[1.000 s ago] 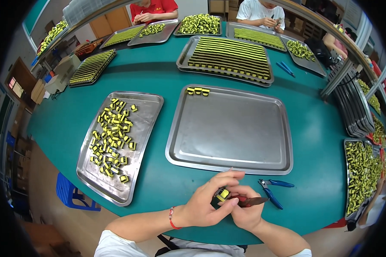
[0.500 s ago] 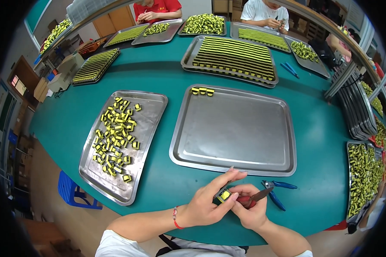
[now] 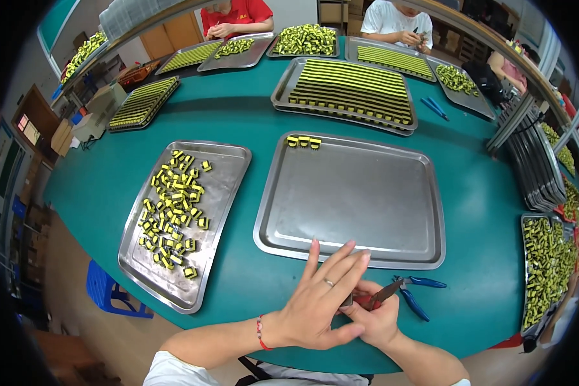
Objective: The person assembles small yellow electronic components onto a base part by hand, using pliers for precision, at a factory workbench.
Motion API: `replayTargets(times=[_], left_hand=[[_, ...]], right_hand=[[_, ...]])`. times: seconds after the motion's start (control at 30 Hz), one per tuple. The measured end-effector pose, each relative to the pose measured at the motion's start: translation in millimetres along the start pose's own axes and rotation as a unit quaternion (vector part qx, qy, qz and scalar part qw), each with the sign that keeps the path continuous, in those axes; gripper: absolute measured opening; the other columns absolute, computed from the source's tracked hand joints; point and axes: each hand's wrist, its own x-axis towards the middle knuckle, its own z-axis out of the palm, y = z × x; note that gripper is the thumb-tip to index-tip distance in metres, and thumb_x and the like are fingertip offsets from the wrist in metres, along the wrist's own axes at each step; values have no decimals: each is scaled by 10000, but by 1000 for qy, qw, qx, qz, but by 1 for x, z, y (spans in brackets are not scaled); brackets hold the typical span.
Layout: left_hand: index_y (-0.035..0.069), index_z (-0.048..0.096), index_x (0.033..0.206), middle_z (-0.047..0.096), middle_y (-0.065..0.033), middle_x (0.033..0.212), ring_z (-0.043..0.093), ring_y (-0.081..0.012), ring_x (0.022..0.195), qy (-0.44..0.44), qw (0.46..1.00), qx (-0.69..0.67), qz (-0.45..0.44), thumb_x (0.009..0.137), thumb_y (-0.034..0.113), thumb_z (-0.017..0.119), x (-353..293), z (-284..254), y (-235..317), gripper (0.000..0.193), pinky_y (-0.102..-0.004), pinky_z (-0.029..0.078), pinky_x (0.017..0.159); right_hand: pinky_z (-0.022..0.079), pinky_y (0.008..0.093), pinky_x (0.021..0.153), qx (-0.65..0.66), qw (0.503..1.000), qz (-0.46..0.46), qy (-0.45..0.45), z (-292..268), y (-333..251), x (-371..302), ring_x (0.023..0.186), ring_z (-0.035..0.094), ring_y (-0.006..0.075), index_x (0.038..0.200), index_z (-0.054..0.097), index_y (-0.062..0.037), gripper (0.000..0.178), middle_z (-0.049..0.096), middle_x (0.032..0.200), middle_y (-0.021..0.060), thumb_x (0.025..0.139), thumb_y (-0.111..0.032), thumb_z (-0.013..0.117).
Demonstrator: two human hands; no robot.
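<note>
My left hand (image 3: 325, 302) is just below the front rim of a metal tray, back upward, fingers stretched and spread, overlapping my right hand. My right hand (image 3: 376, 318) is closed on a red-handled knife (image 3: 385, 293), whose dark blade points up and right. A dark edge of a small part (image 3: 347, 300) shows between the hands; the rest is hidden behind my left hand. In the metal tray (image 3: 354, 249), three yellow-and-black coil components (image 3: 303, 142) sit in a row at the far left corner. Blue-handled nippers (image 3: 416, 293) lie right of my right hand.
A tray (image 3: 228, 193) of loose yellow-and-black components is on the left. Stacked trays of lined-up components (image 3: 347, 90) stand beyond. Far across the green table (image 3: 482, 193), two people work at trays. Metal trays (image 3: 534, 161) are stacked at right, near a full tray (image 3: 547, 270).
My left hand has turned back upward and its fingers have spread. The yellow component seen earlier between my hands is now mostly hidden. My right hand still holds the knife.
</note>
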Motion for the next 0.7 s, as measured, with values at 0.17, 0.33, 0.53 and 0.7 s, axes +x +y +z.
replayTargets(times=[0.17, 0.33, 0.53, 0.7], left_hand=[[-69, 262, 1505, 309, -242, 1553, 235, -432, 1459, -2, 1000, 6, -5, 936, 391, 507, 2, -12, -2, 772, -654, -62, 1124], [-39, 388, 1453, 528, -242, 1394, 411, -441, 1369, 46, 998, -25, 35, 837, 301, 655, -5, -2, -3, 753, -606, -23, 1161], [-30, 465, 1386, 627, -193, 1281, 504, -391, 1309, 106, 992, -63, 41, 815, 282, 687, -1, -7, 7, 687, -588, 38, 1177], [-29, 520, 1322, 686, -168, 1170, 557, -392, 1252, 112, 991, -55, 40, 799, 329, 718, -3, -1, 8, 664, -581, 112, 1172]], right_hand=[[567, 347, 852, 45, 999, -16, -15, -5, -6, 8, 970, 687, 228, 1270, 533, 87, 424, 675, 1096, 177, 878, 29, 686], [554, 327, 862, 47, 996, -14, -68, -18, -13, 7, 974, 680, 203, 1235, 572, 79, 424, 685, 1085, 142, 853, -11, 732], [549, 296, 805, 112, 986, 7, -125, -16, -14, 6, 942, 675, 175, 1180, 620, 70, 350, 688, 1067, 126, 857, -20, 720], [541, 277, 770, 82, 989, -18, -126, -16, -10, 3, 915, 673, 158, 1172, 633, 63, 335, 695, 1047, 114, 865, -43, 719]])
